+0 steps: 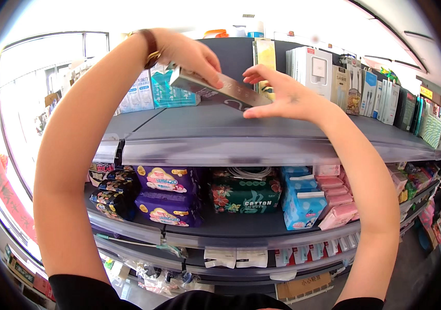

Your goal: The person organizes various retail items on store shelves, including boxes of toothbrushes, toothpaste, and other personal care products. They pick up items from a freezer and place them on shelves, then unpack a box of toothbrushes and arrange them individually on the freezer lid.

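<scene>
My left hand (193, 56), with a brown-strapped wristwatch (150, 48) behind it, grips a slim carton (224, 91) from above. The carton is tilted, its right end lower, over the top shelf (205, 124) of a dark store rack. My right hand (286, 95) is at that right end with thumb and fingers spread apart. Its thumb overlaps the carton's end in the picture; whether it touches cannot be told. A yellow package (266, 54) stands upright behind the right hand. Teal packs (172, 91) stand behind the carton's left end.
Boxed chargers and cables (315, 71) line the shelf's right side. A clear plastic strip (224, 151) edges the shelf front. Below are purple packs (168, 209), a green pack of cotton tissues (245, 193), blue packs (305, 209) and pink packs (338, 215).
</scene>
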### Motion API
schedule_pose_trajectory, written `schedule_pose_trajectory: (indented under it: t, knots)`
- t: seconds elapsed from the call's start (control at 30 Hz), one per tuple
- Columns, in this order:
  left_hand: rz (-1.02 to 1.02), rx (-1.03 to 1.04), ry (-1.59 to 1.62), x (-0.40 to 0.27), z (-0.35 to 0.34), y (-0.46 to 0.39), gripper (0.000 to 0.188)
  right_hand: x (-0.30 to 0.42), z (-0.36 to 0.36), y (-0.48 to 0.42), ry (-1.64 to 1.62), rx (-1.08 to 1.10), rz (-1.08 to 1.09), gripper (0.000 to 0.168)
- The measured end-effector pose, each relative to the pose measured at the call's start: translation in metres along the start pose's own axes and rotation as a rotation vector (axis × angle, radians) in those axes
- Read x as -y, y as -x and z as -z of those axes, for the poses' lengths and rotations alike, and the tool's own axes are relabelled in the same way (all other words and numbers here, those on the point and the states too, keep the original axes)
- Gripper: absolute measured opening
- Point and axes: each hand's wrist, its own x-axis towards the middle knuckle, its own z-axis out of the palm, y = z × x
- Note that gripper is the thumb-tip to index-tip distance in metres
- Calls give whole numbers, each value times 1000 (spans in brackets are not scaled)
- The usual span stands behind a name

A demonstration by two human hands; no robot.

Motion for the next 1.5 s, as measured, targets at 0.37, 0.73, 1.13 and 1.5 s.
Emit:
schedule_pose_trajectory:
  t: [0.37,0.73,1.13,1.5]
  knots:
    - [-449,-378,558,28,44,-26,58,-48,35,-58,-544,-40,-346,79]
    - [-310,-294,906,-19,-14,-155,37,-96,47,-80,-439,-127,-626,23]
    - [-6,-215,619,-26,-54,-179,59,-124,-1,-78,-325,50,-1187,63]
    - [-150,-6,983,-26,-80,-177,39,-126,-11,-74,-569,109,-1211,41]
